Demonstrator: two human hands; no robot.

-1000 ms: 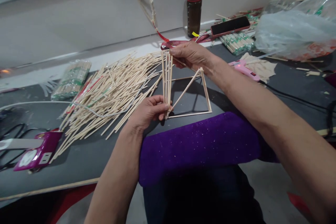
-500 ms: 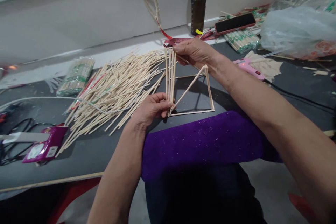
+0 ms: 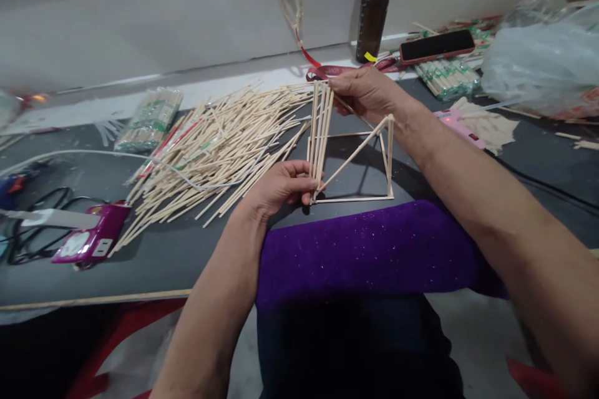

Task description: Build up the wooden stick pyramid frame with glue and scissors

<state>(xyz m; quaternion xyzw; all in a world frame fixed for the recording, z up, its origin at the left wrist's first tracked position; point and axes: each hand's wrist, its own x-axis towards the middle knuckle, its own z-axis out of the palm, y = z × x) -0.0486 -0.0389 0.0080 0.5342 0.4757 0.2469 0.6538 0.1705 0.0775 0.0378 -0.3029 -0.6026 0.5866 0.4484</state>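
A frame of thin wooden sticks (image 3: 353, 200) stands on the dark grey table, with a slanting stick across its near side. At its left side, several upright sticks run close together. My left hand (image 3: 292, 184) is closed around their lower ends, thumb on the near side. My right hand (image 3: 358, 92) pinches the top of the same side; some of its fingertips are hidden behind the sticks. Left of the frame lies a big loose pile of sticks (image 3: 224, 143).
A purple cloth (image 3: 365, 255) covers the table's front edge. Behind stand a dark bottle (image 3: 373, 19) and a phone (image 3: 437, 47). At right are a pink glue gun (image 3: 461, 128) and a plastic bag (image 3: 543, 62). A purple power strip (image 3: 93, 234) with cables lies at left.
The camera view has shifted, so everything appears a little further right. Both hands keep their hold on the stick frame, whose upright sticks now lean slightly more in view.
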